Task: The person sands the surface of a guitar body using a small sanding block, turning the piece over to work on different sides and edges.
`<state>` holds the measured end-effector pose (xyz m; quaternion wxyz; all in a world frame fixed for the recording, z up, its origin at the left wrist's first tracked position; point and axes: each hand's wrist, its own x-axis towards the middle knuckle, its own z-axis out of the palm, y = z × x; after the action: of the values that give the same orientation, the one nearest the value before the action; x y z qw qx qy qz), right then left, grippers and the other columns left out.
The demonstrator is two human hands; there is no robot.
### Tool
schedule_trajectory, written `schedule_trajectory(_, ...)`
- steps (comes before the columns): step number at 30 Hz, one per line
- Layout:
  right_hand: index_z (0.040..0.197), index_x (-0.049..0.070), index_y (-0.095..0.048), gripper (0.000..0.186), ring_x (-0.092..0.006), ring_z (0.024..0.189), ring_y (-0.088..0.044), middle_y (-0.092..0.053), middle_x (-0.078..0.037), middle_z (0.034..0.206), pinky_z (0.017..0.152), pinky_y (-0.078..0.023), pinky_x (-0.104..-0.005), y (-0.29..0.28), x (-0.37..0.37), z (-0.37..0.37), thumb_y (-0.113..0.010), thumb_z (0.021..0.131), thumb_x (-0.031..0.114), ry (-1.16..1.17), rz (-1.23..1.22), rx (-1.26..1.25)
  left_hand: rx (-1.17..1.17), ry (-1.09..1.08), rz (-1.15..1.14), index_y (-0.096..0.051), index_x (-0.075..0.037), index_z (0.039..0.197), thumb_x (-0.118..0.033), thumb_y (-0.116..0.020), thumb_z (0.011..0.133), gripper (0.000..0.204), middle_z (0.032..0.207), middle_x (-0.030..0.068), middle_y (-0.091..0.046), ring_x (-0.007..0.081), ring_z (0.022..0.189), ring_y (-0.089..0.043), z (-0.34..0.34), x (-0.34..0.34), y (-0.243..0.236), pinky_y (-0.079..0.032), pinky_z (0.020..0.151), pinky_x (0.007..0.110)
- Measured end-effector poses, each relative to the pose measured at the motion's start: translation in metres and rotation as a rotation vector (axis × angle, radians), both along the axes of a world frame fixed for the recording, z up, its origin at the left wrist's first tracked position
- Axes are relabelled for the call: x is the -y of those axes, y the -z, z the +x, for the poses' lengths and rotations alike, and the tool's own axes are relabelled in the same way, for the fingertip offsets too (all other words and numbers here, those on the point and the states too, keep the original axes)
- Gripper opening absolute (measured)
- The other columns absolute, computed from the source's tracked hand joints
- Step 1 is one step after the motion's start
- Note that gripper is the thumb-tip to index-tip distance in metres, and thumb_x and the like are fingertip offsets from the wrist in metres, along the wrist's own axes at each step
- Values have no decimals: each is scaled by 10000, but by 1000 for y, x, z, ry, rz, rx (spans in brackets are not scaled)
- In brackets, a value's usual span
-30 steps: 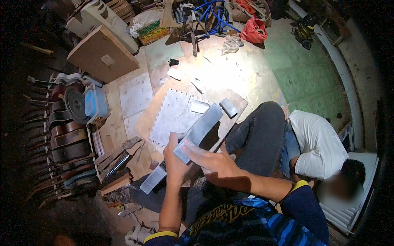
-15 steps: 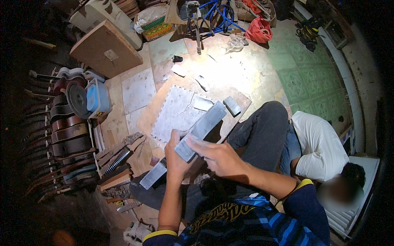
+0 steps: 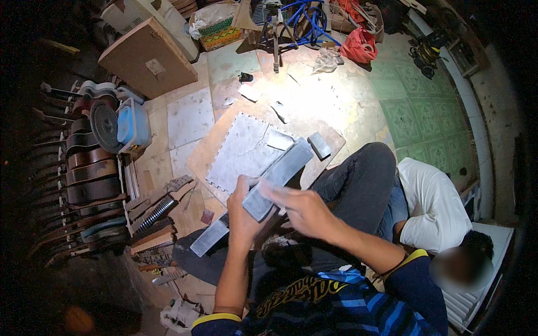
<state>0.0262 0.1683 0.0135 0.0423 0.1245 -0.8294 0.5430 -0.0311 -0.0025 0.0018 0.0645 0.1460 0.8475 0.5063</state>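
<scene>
A long grey, dusty rectangular block point(image 3: 286, 168) slants across my lap toward a board on the floor. My left hand point(image 3: 242, 204) is wrapped round its near part, with the thumb along one side. A flat grey piece point(image 3: 209, 237) sticks out at the lower left of this hand; whether it is part of the block is hidden. My right hand point(image 3: 305, 210) is at the block's near end, its fingers smeared by motion over the upper face. Any small thing under those fingers cannot be made out.
A pale interlocking mat point(image 3: 235, 148) lies on a brown board point(image 3: 196, 162), with a small grey block point(image 3: 319, 145) near its edge. Guitar bodies point(image 3: 92, 176) line the left; tools point(image 3: 162, 210) lie near my knee. A person in a white shirt point(image 3: 434, 204) sits at the right.
My right hand's fingers have shifted slightly along the near end of the block and are more blurred. My left hand keeps its grip. The whole view has shifted a little.
</scene>
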Motion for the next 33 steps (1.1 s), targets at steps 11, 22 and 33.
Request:
schedule_trajectory(11,1409,73,-556,646,-364,1228,-601,-548,-207,1419,1061,-493,-392,-13,-1,-3,-471,801,-130,-4,120,127,-92,16,-22,-576,-27,1015,-194,-842,728,425,842,199,-695,393,850,-716,-1,-1,-6,-531,698,398)
schedule_trajectory(22,1393,113,-584,640,-388,1118,-649,-579,-185,1387,968,-549,-440,0,-4,-12,-502,787,-76,-63,-40,-62,-72,8,-10,-568,-33,1001,-200,-850,728,427,850,206,-686,388,838,-711,0,2,0,-530,687,399)
schedule_trajectory(33,1408,140,-573,643,-377,1123,-654,-595,-176,1368,972,-550,-421,-6,-4,-14,-486,812,-85,-29,133,106,-49,-38,-30,-549,-15,1080,-175,-861,676,535,901,134,-648,301,836,-675,-2,4,4,-521,736,369)
